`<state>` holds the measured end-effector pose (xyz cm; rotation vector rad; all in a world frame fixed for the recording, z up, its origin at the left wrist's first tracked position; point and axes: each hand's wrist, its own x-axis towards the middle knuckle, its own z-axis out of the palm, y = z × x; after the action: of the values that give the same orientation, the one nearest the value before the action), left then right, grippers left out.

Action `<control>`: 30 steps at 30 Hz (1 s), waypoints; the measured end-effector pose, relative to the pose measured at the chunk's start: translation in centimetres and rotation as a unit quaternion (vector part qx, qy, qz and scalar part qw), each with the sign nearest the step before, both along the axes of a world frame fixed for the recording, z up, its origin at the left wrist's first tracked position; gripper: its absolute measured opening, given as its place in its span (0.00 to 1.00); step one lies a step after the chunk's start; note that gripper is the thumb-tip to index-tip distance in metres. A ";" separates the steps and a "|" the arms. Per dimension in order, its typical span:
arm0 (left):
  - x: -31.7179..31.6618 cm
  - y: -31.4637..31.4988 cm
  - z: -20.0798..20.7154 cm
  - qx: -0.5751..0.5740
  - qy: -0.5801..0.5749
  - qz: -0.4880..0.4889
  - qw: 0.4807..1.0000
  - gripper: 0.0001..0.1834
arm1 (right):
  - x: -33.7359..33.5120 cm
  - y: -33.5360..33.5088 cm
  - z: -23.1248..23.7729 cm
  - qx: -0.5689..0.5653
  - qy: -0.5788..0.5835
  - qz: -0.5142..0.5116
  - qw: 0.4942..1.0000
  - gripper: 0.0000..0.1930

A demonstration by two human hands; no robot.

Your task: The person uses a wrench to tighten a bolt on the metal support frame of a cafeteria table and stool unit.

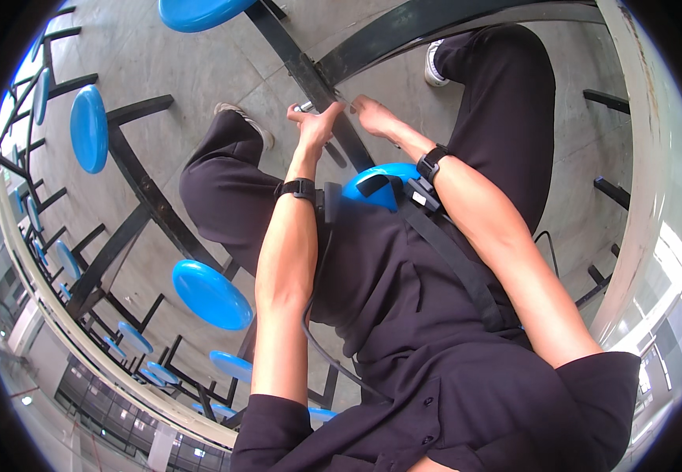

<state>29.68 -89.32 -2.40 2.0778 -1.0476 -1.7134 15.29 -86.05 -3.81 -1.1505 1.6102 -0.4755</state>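
My left hand [316, 126] is at the left side of a dark metal beam [309, 79], closed around a small shiny silver metal piece [304, 107] whose kind I cannot make out. Just right of the beam, my right hand [376, 118] has its fingers curled together. A thin shiny bit [343, 98] shows between its fingertips and the beam, too small to name. The beam runs between my knees toward the blue seat [363, 182] under me. Black straps with small devices sit on both wrists.
A curved dark frame arm [427, 27] branches off the beam at upper right. Another blue round seat [203, 12] is at the top. Several more blue seats [213, 295] on dark frames stand to the left. A pale table edge [628, 157] curves along the right.
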 end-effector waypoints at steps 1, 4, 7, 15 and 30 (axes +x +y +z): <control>0.0 0.0 0.0 -0.003 0.002 0.002 1.000 0.54 | 0.0 -0.2 0.4 -0.001 0.000 -0.001 1.000 0.14; 1.4 0.4 -0.3 -0.001 -0.004 0.008 1.000 0.54 | 1.0 -1.6 5.6 0.181 -0.044 0.010 0.983 0.17; 0.5 -0.1 -0.3 -0.009 -0.005 -0.006 1.000 0.54 | 0.4 -1.4 5.6 0.176 -0.072 0.056 0.980 0.19; 0.6 0.0 0.8 -0.004 -0.022 0.002 1.000 0.55 | -0.1 -1.7 10.2 0.299 -0.436 -0.234 0.816 0.07; 0.9 0.0 -1.3 -0.038 -0.072 0.000 0.997 0.60 | -2.2 1.0 8.2 0.187 -0.121 0.009 0.975 0.19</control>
<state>30.57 -89.32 -3.69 2.1800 -1.1355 -1.5164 13.08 -85.09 4.36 -0.7906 1.4010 -0.2724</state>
